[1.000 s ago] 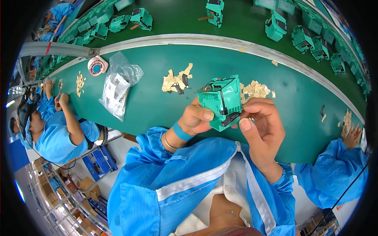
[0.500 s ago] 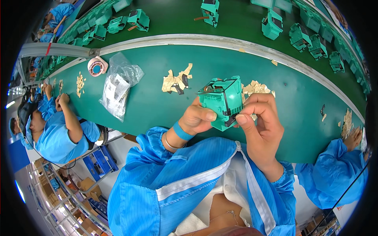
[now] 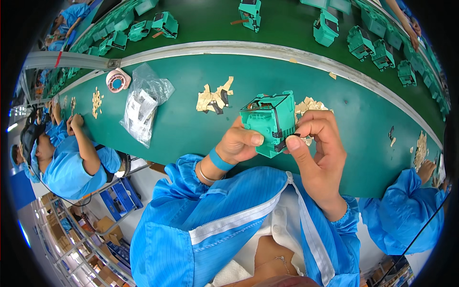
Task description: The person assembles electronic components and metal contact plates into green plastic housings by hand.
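Green housing: (image 3: pixel 262 125) held in the air over the near edge of the surface (image 3: pixel 181 122), in front of the chest; roughly the same spot and tilt as a second ago.
Left hand: (image 3: pixel 241 143) clamped on the housing's left side, thumb across the near face, other fingers mostly hidden behind. Grip unchanged, so it reads as the steadying hand.
Right hand: (image 3: pixel 318 148) thumb and index together on the black strip, at the housing's lower right corner.
Black strip: (image 3: pixel 281 146) main change. Broad face showed against the corner a second ago; now a narrow, angled band, outer end between the fingers. Looks tipped off the wall; can't tell how much is stuck.
Meaning: work has gone from touching the strip to handling it, my read. Seating not confirmed.
Cream pieces: (image 3: pixel 311 105) behind the housing, partly covered by it and the right hand.
Belt: (image 3: pixel 201 24) its green units (image 3: pixel 326 28) have shifted a bit left.
Far hand: (image 3: pixel 412 36) new at upper right, over the belt units.
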